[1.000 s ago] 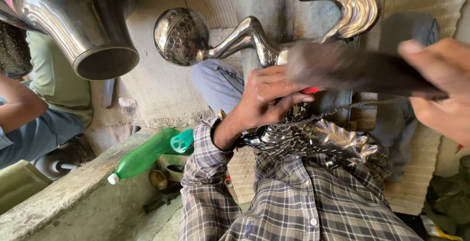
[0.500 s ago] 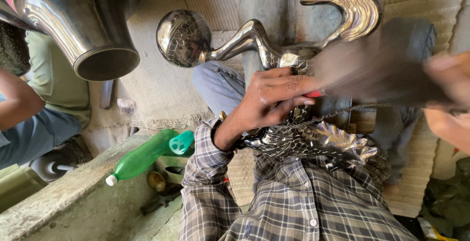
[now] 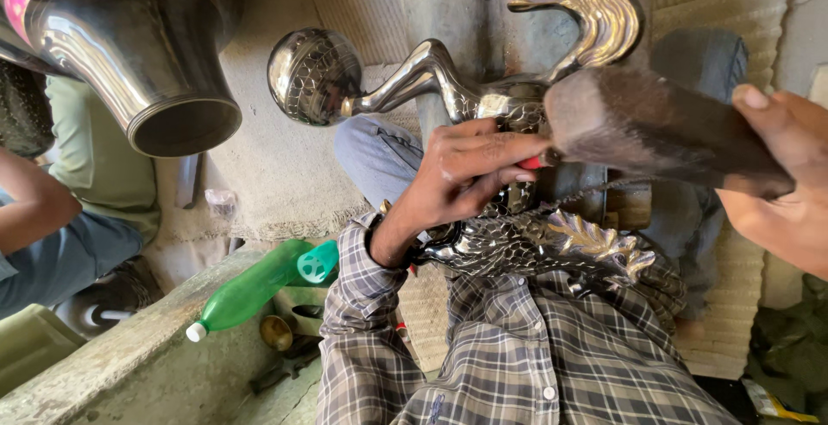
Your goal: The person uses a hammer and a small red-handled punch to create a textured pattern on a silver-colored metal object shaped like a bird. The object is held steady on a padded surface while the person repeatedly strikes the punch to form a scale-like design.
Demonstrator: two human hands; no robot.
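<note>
Metal bird figure (image 3: 517,235), silver with gold-toned feathers, lies across the person's lap against the plaid shirt (image 3: 517,365). Its curved neck rises toward the top of the view and ends in a gold crest (image 3: 595,6); a silver arm of the figure runs left to a patterned round ball (image 3: 312,75). Left hand (image 3: 461,175) rests on the body of the figure, fingers pinched tight on a small red-handled tool (image 3: 532,163) whose tip cannot be seen. Right hand (image 3: 780,179) enters from the right edge, clenched around the handle end of a dark wooden mallet (image 3: 647,127); the mallet's blunt head sits just beside the red tool and the left fingertips, touching or nearly so, which cannot be told apart.

Outward from the work: a large polished metal vase (image 3: 129,54) hangs in the upper left, mouth facing the camera. A green plastic bottle (image 3: 254,287) lies on a concrete ledge (image 3: 95,365) at lower left. Another person's arm (image 3: 30,209) shows at the left edge.
</note>
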